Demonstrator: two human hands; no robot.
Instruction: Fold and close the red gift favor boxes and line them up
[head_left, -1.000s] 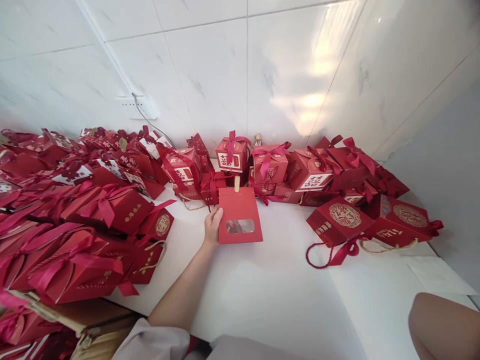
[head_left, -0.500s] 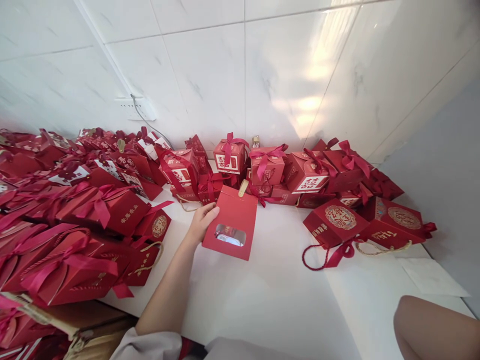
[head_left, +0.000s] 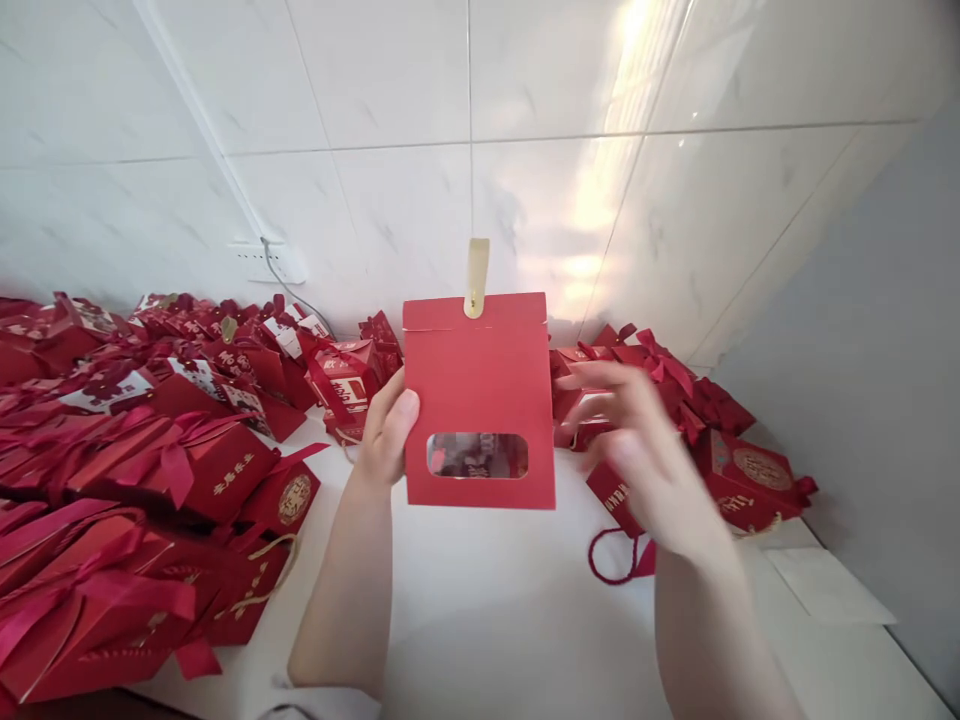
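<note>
Head view, forward and down, seemingly near

White tabletop (head_left: 480, 620), clock centred on view: ribboned red boxes (head_left: 206, 460) massed 8 to 9 o'clock, flat-lying red box (head_left: 752, 478) between 3 and 4, cord-looped box (head_left: 609, 500) at 4, partly hidden, white sheet (head_left: 832, 588) farther out at 4.

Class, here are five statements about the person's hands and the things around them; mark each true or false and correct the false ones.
1. The left hand holds a red bag. True.
2. The right hand grips the red bag too. False: it is open, to the bag's right.
3. A window is in the bag's lower half. True.
4. The bag's strap is black. False: it is pale gold.
5. A socket is on the wall. True.
</note>
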